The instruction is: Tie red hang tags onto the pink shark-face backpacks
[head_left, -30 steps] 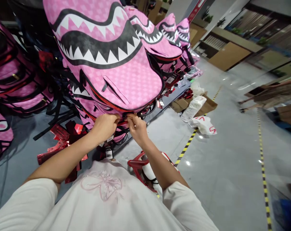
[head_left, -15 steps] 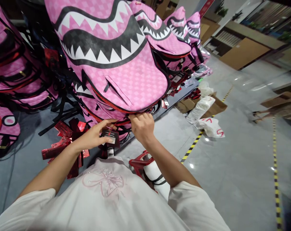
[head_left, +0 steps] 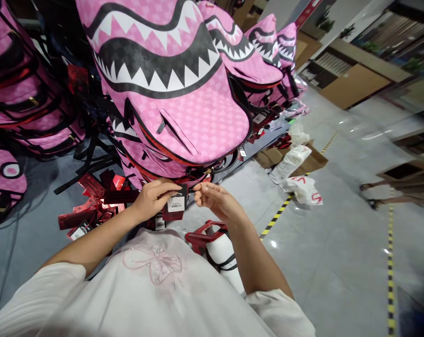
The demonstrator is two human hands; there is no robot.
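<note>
Hands near each other, not touching; a small gap between the fingertips. Your left hand [head_left: 154,199] has thumb and fingers pinched on the upper left of a dark hang tag [head_left: 183,192] with a white barcode label [head_left: 176,203]. Your right hand [head_left: 223,202] is drawn to a point at the tag's other edge, fingers bunched; cannot tell whether it grips a cord or a small dark fitting.

The tag hangs between your hands, a dark red piece [head_left: 172,216] showing under it. Just beyond your fingers is the lower edge of the pink backpack [head_left: 205,117], its gold zip pull [head_left: 208,171] close past your right fingertips. Red glossy strips [head_left: 91,201] lie in a loose pile off your left forearm.

Handling, my reading: tag light, card-stiff, apt to swing and turn; it could crease if bent. Best held flat by a side edge, clear of the label. Any cord is likely thin and easy to lose; take it close to the tag, no hard tug. Backpack reads bulky, with a smooth, padded front that gives under pressure; firmer hold at the black loop handle [head_left: 229,163] beyond your right hand than on the panel. Glossy strips look thin and slippery.
</note>
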